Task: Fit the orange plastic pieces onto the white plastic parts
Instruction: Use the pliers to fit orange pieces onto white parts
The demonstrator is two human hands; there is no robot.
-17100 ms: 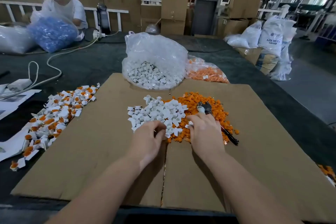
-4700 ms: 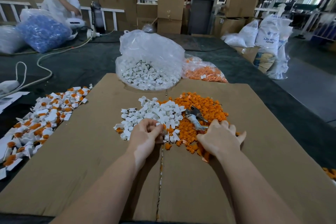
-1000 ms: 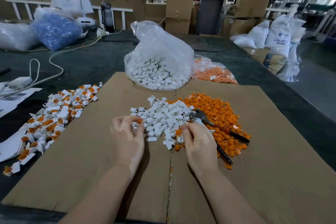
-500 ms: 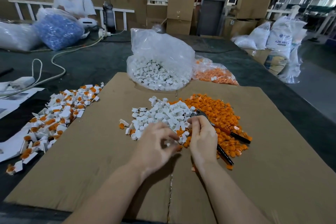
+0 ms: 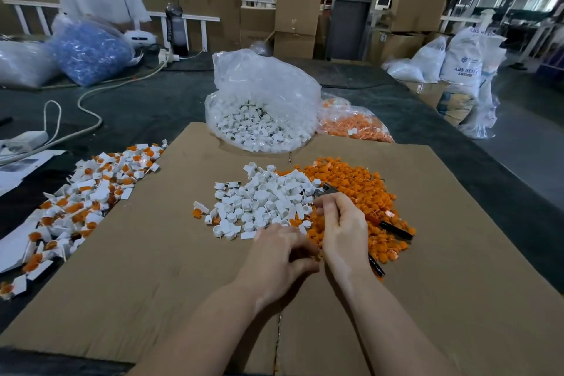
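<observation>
— Hands first: the left hand [image 5: 282, 256] and right hand [image 5: 343, 229] meet just at the near rim of the two piles, fingers curled inward. Can you see what they hold?

— Not plainly. The left fingers are bunched and blurred, and I cannot tell whether a piece sits in them. The right hand is curled too, its fingertips up by the head of the pliers [image 5: 393, 227]; whether it pinches a piece I cannot tell either.

— And the stock?

— The white parts [image 5: 262, 201] lie heaped mid-cardboard, the orange pieces [image 5: 357, 189] touching them on the right, with the pliers lying across the orange heap. Finished ones [image 5: 88, 201] spill over the left edge of the cardboard sheet [image 5: 152, 268] onto the dark bench.

— How should the fit go, to your eye?

— I'd say hold the white part steady with its socket up, seat the orange piece square, and press straight so it doesn't cock. Better done over bare cardboard, where a dropped piece is easy to spot.

— Room to move?

— Plenty toward the near edge and the near left corner, all open cardboard. The far edge is crowded by the bag of white parts [image 5: 262, 107] and the bag of orange pieces [image 5: 354, 123]. The right side is open beyond the pliers' handles.
</observation>
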